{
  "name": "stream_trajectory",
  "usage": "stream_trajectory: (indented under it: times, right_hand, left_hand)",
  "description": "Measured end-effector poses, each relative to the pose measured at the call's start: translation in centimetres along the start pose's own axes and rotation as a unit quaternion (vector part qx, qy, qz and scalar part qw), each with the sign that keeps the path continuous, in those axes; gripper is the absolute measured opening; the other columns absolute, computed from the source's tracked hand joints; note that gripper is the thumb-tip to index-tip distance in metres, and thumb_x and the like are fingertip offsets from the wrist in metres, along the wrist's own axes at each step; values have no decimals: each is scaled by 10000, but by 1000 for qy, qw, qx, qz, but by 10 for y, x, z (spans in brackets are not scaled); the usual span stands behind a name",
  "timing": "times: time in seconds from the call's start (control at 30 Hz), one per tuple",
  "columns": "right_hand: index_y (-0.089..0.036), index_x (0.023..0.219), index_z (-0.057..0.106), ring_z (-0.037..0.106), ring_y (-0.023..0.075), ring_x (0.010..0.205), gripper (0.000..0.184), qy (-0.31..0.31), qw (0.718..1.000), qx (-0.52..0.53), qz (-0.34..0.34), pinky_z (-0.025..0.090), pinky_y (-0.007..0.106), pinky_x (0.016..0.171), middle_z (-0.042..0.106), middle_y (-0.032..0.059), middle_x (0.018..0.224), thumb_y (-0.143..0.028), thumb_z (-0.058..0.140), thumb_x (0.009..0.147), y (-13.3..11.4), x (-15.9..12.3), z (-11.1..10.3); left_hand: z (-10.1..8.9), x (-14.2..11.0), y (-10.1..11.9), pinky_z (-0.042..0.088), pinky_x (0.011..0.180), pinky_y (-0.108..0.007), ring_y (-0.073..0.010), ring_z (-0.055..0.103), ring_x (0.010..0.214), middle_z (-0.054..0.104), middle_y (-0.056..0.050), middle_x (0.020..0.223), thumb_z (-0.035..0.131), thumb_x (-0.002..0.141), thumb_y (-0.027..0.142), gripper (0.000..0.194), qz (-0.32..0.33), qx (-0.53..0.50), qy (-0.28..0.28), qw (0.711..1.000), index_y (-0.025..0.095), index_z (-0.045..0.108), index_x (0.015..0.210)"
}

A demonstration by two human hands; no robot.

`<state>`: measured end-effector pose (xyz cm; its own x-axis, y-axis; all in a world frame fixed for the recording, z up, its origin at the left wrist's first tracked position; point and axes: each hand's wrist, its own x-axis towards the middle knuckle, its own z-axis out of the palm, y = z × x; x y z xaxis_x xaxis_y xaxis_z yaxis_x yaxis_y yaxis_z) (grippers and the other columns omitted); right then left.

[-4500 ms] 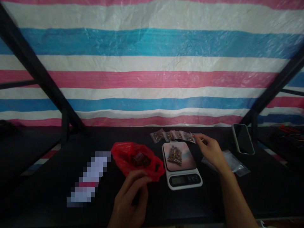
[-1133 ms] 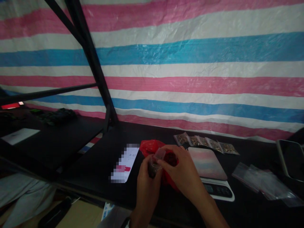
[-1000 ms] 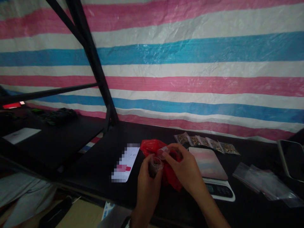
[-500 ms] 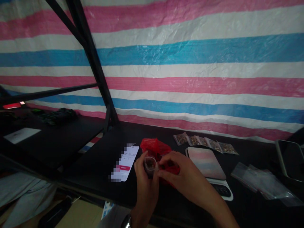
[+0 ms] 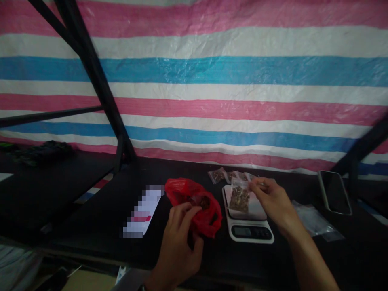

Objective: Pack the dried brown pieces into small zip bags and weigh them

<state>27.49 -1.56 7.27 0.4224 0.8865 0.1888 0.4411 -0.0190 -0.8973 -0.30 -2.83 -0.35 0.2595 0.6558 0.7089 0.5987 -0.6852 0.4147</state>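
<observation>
My right hand [image 5: 271, 202] pinches the top corner of a small clear zip bag [image 5: 239, 199] filled with brownish bits. The bag hangs upright over the pan of a white kitchen scale [image 5: 253, 233]; I cannot tell whether its lower edge touches the pan. At the near left side of a crumpled red plastic bag [image 5: 184, 186] is my left hand [image 5: 180, 242], its fingers curved and the thumb held apart. The red bag lies open, with dark brown pieces [image 5: 205, 202] showing inside. Nothing is visible in the left hand.
Several filled zip bags [image 5: 217, 175] lie in a row behind the scale. Clear flat bags [image 5: 317, 222] rest on its right, near a leaning phone [image 5: 335, 192]. Left of the red bag lies a lit phone [image 5: 147, 214]. Black frame posts [image 5: 104, 89] stand before a striped sheet.
My right hand has moved right, from the red bag to above the scale, with the filled zip bag. The left hand no longer holds the clear bag. The view has shifted right.
</observation>
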Motion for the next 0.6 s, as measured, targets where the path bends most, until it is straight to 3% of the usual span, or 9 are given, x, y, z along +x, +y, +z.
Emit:
stream_trajectory:
  times: [0.17, 0.33, 0.4, 0.47, 0.6]
  right_hand:
    - [-242, 759, 687, 752, 310, 777, 166, 51, 993, -105, 25, 534, 411, 762, 786, 93, 758, -392, 620, 781, 37, 13, -3]
    - [-219, 968, 748, 738, 338, 983, 255, 123, 982, -144, -20, 525, 460, 911, 802, 141, 992, -397, 615, 841, 38, 12, -6]
    - [-221, 990, 759, 736, 310, 947, 280, 97, 985, -132, -62, 535, 433, 896, 803, 122, 989, -427, 594, 894, 28, 8, -1]
    - [-226, 994, 768, 727, 286, 903, 297, 27, 988, -113, -105, 534, 417, 878, 803, 95, 971, -447, 574, 951, 14, -1, 11]
    - [-253, 1009, 795, 667, 272, 1086, 231, -116, 960, -155, -203, 460, 432, 1033, 778, 67, 1092, -361, 592, 1031, -15, -32, 51]
  left_hand:
    - [9, -2, -7, 592, 858, -374, -253, 662, 1005, 744, -71, 1093, 578, 899, 52, 346, 34, 54, -4, 998, 240, 681, 1171]
    - [16, -1, -3, 522, 802, -392, -253, 648, 905, 773, -41, 946, 610, 912, 81, 223, 50, 99, 30, 993, 242, 692, 1043]
    - [17, -1, 1, 485, 816, -407, -268, 637, 923, 779, -37, 924, 625, 896, 78, 224, 64, 120, 38, 990, 243, 691, 1032]
    - [17, -1, 6, 456, 872, -428, -284, 629, 964, 787, -36, 925, 627, 886, 70, 241, 77, 137, 39, 987, 242, 689, 1043]
    - [15, -1, 12, 384, 997, -481, -308, 643, 1046, 794, -32, 943, 603, 876, 73, 267, 98, 150, 11, 984, 258, 681, 1051]
